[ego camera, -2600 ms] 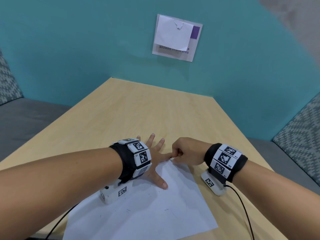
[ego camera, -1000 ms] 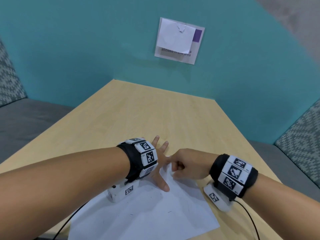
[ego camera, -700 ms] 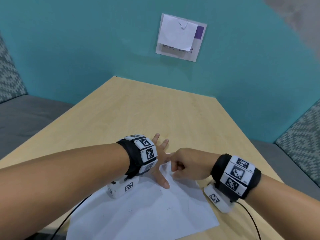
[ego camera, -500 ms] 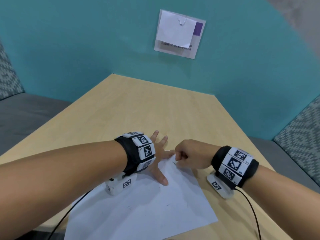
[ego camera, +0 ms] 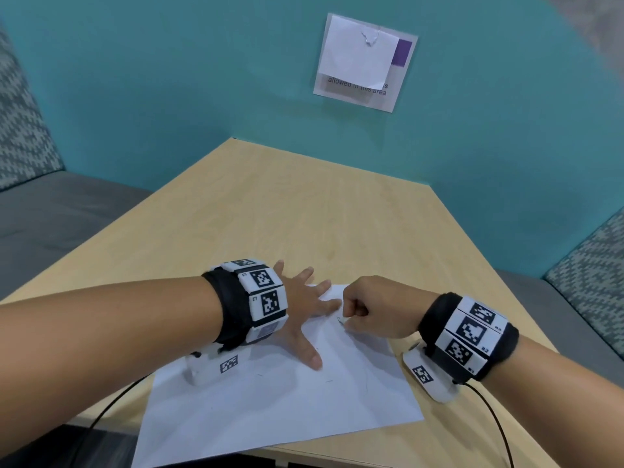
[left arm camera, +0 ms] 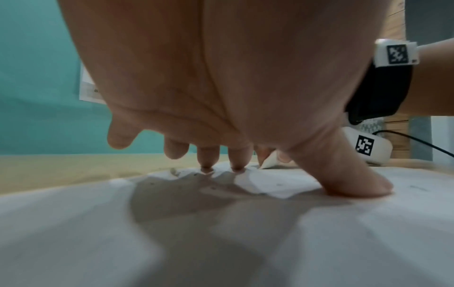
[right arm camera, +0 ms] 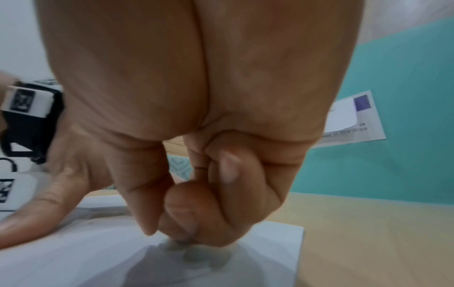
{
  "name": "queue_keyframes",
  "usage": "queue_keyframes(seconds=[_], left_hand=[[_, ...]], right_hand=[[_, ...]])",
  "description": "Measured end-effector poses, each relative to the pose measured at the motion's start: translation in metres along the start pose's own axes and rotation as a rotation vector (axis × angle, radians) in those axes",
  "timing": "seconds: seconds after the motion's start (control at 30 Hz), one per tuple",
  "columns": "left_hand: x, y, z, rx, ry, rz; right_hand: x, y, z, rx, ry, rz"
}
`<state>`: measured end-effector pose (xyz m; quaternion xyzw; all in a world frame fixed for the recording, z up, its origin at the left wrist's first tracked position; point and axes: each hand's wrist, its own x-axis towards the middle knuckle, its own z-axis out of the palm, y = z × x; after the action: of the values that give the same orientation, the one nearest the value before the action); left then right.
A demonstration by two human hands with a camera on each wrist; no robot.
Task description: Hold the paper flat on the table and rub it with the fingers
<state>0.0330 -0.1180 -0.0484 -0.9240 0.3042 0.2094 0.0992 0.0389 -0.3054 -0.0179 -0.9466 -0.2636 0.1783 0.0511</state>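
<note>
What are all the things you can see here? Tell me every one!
Flat white paper sheet: one, white, on the table's near edge, far corner folded up.
Light wooden table: one, pale tan, against the wall.
Teal wall: one, teal, behind the table.
White wall sign with purple square: one, white and purple, on the wall, partly covered by a white note.
Grey cushioned benches: two, grey with patterned backs, either side.
Black-and-white marker wristbands: two, one on each wrist.
Left hand: fingers spread, pressing the sheet down.
Right hand: fingers curled, pinching the sheet's far corner.
</note>
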Motion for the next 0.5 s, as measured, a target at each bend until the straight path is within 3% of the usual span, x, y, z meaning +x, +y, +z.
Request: queue_keyframes(seconds=[0.13,0.3,0.43,0.5], left_hand=[[-0.001,0.001,0.0,-0.033,0.04,0.022],[0.003,-0.002,0.006,-0.022,0.046,0.006],[0.002,-0.003,0.007,-0.083,0.072,0.006],[0.004,-0.004,0.009,-0.064,0.064,0.005]], right_hand=[[-0.011,-0.021,0.012,0.021,-0.095,-0.14],[0.001,-0.006,-0.006,-0.047,-0.002,-0.029],[-0.005,-0.025,0.008,-0.05,-0.102,-0.15],[0.001,-0.017,0.001,-0.064,-0.045,-0.099]])
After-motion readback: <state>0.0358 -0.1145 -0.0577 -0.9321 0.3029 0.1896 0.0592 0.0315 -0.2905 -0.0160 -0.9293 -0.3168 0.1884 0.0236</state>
